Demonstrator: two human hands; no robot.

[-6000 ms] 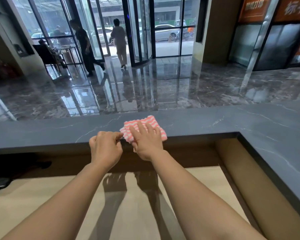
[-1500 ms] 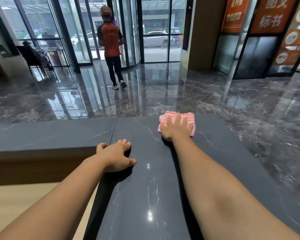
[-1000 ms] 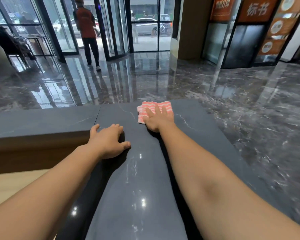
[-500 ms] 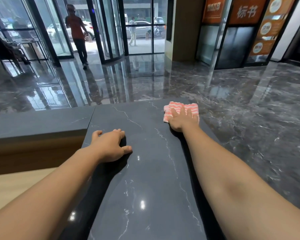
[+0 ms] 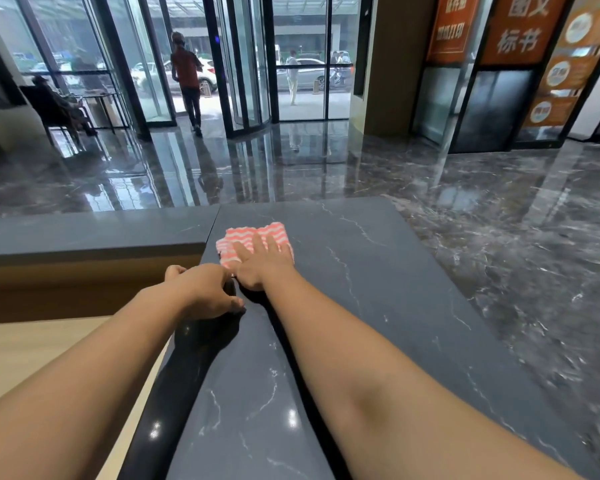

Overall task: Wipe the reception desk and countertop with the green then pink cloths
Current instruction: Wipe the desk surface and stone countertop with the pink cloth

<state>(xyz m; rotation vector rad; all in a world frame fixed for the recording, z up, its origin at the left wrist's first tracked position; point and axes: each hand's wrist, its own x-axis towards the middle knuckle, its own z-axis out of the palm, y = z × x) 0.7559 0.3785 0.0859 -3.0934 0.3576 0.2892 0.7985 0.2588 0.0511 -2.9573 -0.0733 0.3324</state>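
Right hand [image 5: 264, 265], fingers spread, presses pink cloth [image 5: 253, 235] near tabletop's [image 5: 378, 289] far edge; left hand [image 5: 205, 292], fingers loosely bent, rests at centre-frame rim; sign [image 5: 516, 32] reads 标书.

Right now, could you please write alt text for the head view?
A right hand presses a pink striped cloth flat on a dark marble countertop; the left hand rests on its left edge. Beyond lies a glossy lobby floor.

One pink cloth [image 5: 255, 234], one left hand [image 5: 205, 292], one right hand [image 5: 264, 268], one countertop [image 5: 378, 289].
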